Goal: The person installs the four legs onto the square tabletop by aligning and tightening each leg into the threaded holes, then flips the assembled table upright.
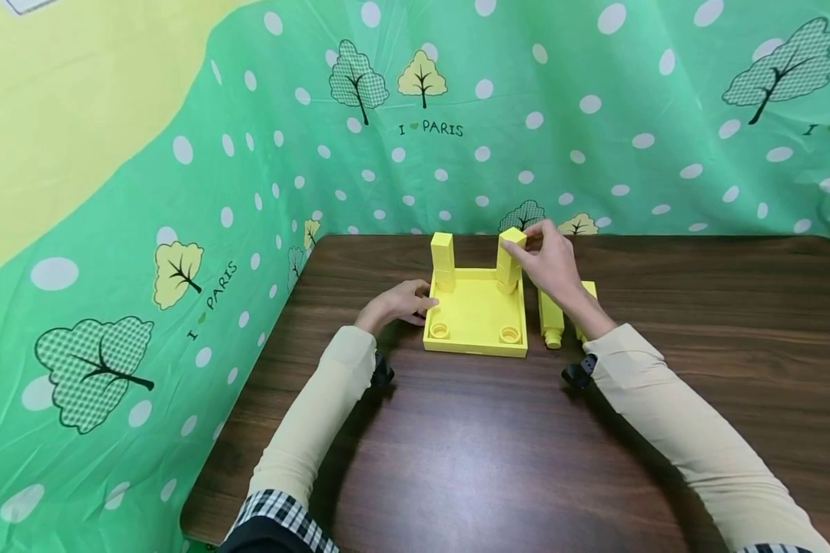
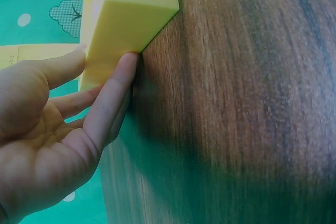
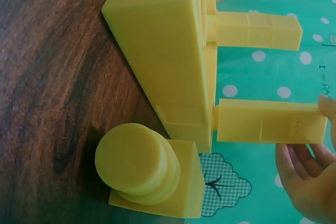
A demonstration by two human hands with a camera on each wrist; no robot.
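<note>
A yellow square tabletop (image 1: 477,315) with a raised rim lies underside up on the table, round sockets showing at its two near corners. Yellow legs stand upright at its far corners, a left leg (image 1: 443,261) and a right leg (image 1: 509,265). My left hand (image 1: 403,301) grips the tabletop's left edge, thumb over the rim and fingers along the outer side (image 2: 131,24). Up at the top of the right leg, my right hand (image 1: 553,265) pinches it between thumb and fingers. In the right wrist view that leg (image 3: 257,121) meets the tabletop's corner.
Two loose yellow legs lie right of the tabletop: one leg (image 1: 552,316) with its round peg toward me, another leg (image 1: 588,289) partly behind my right wrist. A green patterned cloth (image 1: 484,153) hangs behind the brown wooden table (image 1: 470,445).
</note>
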